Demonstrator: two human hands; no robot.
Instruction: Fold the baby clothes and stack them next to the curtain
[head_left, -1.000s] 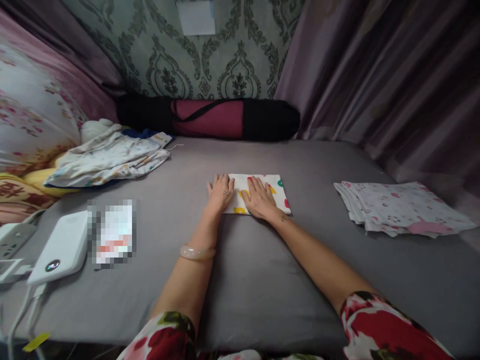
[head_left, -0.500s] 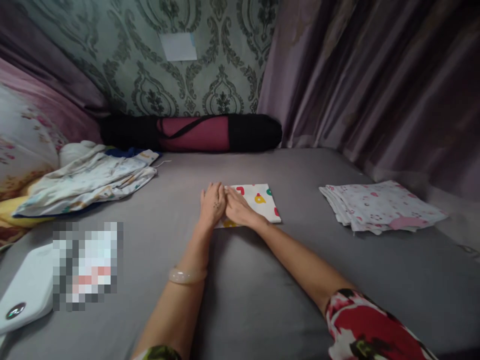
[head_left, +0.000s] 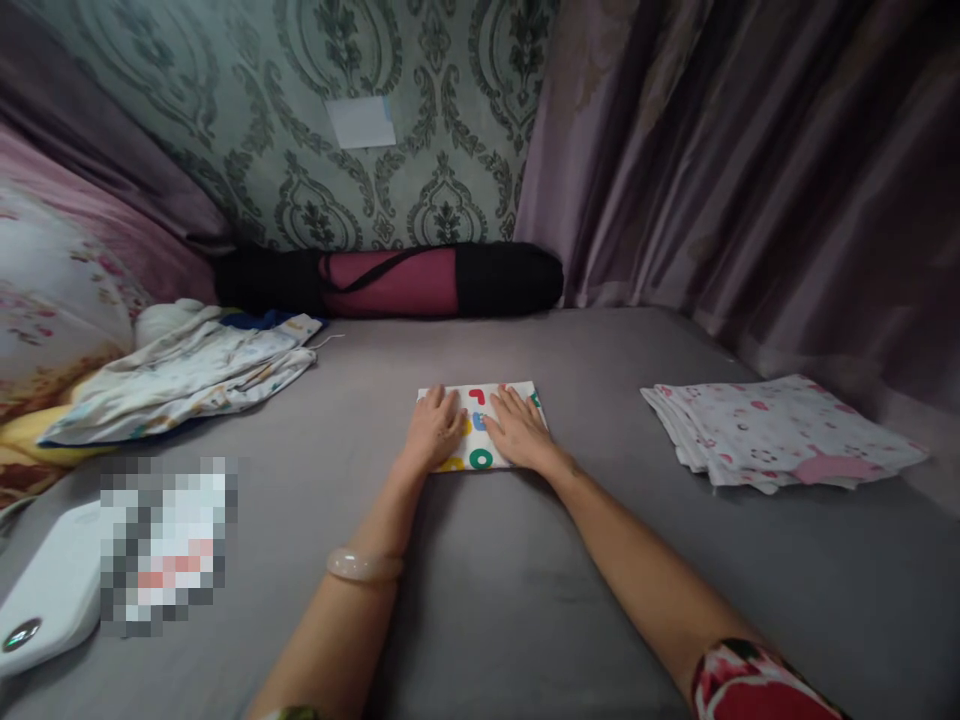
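Note:
A folded white cloth [head_left: 480, 440] with red, yellow, blue and green figures lies flat on the grey sheet in the middle of the view. My left hand [head_left: 437, 425] rests palm down on its left part, fingers apart. On the right part lies my right hand [head_left: 517, 425], also flat with its fingers spread. A strip of the cloth shows between the two hands. Neither hand grips anything.
Folded pink-and-white cloths [head_left: 780, 430] lie at the right. At the left are a crumpled patterned garment [head_left: 195, 365], a white device [head_left: 56, 575] and a blurred-out item. A black and maroon roll [head_left: 390, 282] lies along the wall on the grey sheet [head_left: 487, 600].
My hands were close together at the cloth's left part. My right hand has moved right across it, so the hands are now apart. The view has tilted up slightly.

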